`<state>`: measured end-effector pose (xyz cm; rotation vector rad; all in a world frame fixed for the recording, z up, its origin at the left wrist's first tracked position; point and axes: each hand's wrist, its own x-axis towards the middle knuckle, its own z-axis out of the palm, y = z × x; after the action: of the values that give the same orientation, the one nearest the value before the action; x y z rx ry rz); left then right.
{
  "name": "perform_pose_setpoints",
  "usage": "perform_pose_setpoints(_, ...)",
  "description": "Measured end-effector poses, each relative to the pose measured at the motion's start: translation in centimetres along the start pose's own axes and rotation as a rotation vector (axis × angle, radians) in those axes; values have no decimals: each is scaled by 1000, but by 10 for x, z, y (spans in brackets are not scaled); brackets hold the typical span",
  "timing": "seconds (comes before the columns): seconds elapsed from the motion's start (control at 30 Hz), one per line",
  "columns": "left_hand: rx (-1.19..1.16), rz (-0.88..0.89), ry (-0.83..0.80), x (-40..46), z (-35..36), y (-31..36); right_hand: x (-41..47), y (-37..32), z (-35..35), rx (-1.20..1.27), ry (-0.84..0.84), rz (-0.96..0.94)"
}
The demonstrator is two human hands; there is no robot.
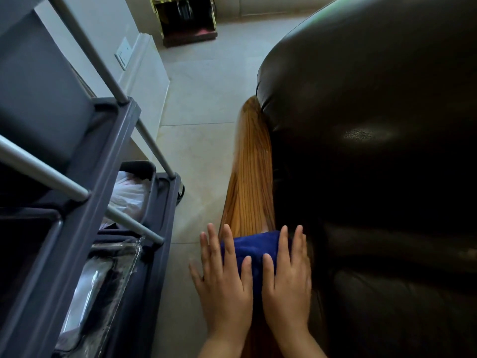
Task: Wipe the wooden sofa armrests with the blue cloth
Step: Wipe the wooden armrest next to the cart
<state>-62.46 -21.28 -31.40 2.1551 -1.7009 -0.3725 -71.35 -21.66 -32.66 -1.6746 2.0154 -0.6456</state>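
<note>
A long wooden armrest point(250, 182) with striped grain runs away from me along the left side of a dark leather sofa point(374, 151). The blue cloth point(254, 248) lies across the near part of the armrest. My left hand point(224, 282) presses flat on the cloth's left side, fingers spread over the armrest's outer edge. My right hand point(287, 277) presses flat on its right side, next to the leather cushion. Most of the cloth is hidden under both palms.
A grey cleaning cart point(85, 202) with metal rails stands close on the left, holding a white bag point(129, 195) and clear plastic point(103, 275). Pale tiled floor point(196, 140) separates cart and sofa. A dark wooden stand point(188, 19) sits at the far wall.
</note>
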Motion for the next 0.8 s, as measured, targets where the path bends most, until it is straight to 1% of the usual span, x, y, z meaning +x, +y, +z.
perform_pose_setpoints(0.1,-121,-15,-39,2,2,2,7,3,-2,47,-43,-74)
perform_pose_setpoints(0.3,-174,22,-52,18,0,3,20,-1,-1,71,-32,-89)
perform_pose_setpoints(0.5,-225,68,-55,52,3,3,55,-8,1,110,-29,-157)
perform_pose_setpoints(0.67,-217,124,-72,79,4,7,82,-11,5,84,-60,-221)
perform_pose_setpoints(0.8,-198,167,-86,108,9,10,111,-17,7,44,-49,-251)
